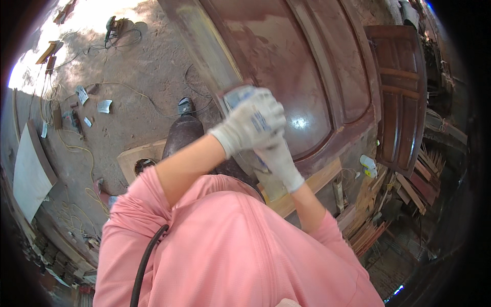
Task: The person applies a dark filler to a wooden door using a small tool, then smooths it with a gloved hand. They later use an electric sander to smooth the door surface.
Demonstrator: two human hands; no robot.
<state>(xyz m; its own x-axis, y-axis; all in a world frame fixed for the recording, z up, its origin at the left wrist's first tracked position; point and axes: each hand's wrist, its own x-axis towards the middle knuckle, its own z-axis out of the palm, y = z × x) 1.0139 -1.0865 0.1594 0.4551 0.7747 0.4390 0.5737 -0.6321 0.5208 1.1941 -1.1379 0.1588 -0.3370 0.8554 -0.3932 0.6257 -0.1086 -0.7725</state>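
Observation:
A large reddish-brown panelled wooden door (286, 56) lies in front of me, with a paler, dull strip along its left edge. Both my hands wear whitish work gloves and meet over that edge. My left hand (253, 122) is closed on a folded piece of sandpaper (235, 96), pressed against the door's pale border; motion blurs it a little. Just below and right, my right hand (279, 161) reaches up against the left one. Its fingers are mostly hidden behind the left glove.
A second dark panelled door (401, 97) stands at the right, near stacked wood strips (371, 235). A white bottle (368, 165) is beside the door's lower corner. Leftward on the floor lie a power tool (113, 28), cords, paper sheets (104, 106) and a pale board (31, 171).

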